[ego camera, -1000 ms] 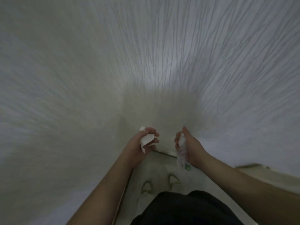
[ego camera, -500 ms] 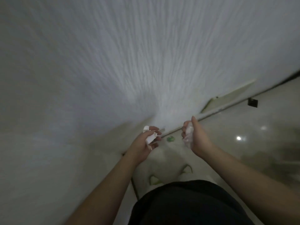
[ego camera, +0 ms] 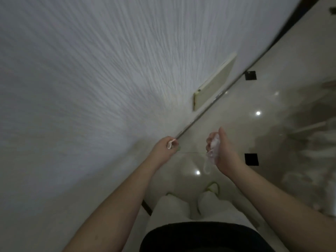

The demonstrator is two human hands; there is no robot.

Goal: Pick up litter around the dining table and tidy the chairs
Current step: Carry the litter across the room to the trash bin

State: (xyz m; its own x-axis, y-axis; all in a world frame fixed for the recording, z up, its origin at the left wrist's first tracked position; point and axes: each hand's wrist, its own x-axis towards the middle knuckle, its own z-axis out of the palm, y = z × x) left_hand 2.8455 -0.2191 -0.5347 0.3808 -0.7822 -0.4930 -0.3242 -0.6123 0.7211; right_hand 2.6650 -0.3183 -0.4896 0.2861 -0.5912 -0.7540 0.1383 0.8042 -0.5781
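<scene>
Tiled floor (ego camera: 272, 73) below; left hand (ego camera: 164, 147) grips paper scrap (ego camera: 171, 143), right hand (ego camera: 221, 151) clear wrapper (ego camera: 212, 151).

Dim, motion-blurred view; wall (ego camera: 91, 88) streaked, small glare spots on glossy floor (ego camera: 272, 99), edges bent by wide-angle lens

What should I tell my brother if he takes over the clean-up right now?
Left hand: holds a small crumpled white paper.
Right hand: holds a crumpled clear plastic wrapper, its end dangling below the hand.
Where: standing on the glossy tiled floor beside a white textured wall; a blurred shape at the right edge can't be identified.
Done: two pieces of litter are in hand.
Left: bin both pieces, check for more litter, tidy the chairs. No table, chairs or bin are clearly visible.
</scene>
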